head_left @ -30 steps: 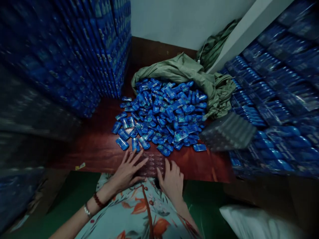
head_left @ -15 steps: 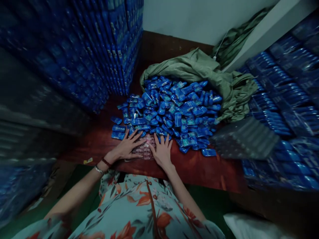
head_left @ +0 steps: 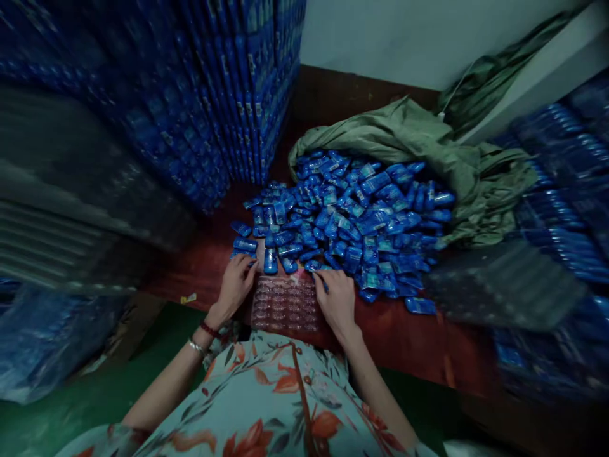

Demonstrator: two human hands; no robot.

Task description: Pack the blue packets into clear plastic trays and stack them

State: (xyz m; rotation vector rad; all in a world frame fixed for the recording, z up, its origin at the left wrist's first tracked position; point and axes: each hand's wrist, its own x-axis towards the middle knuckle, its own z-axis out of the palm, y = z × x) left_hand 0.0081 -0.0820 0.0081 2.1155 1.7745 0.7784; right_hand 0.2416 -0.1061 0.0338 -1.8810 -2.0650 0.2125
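Pale floral dress (head_left: 276, 406), red bead bracelet (head_left: 208, 329), silver bangle (head_left: 195, 346)

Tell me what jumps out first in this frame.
A big heap of small blue packets spills from a green sack across the red-brown table. Just in front, the left hand and right hand flank a clear blister tray. Stacks of blue packs wall in the left.
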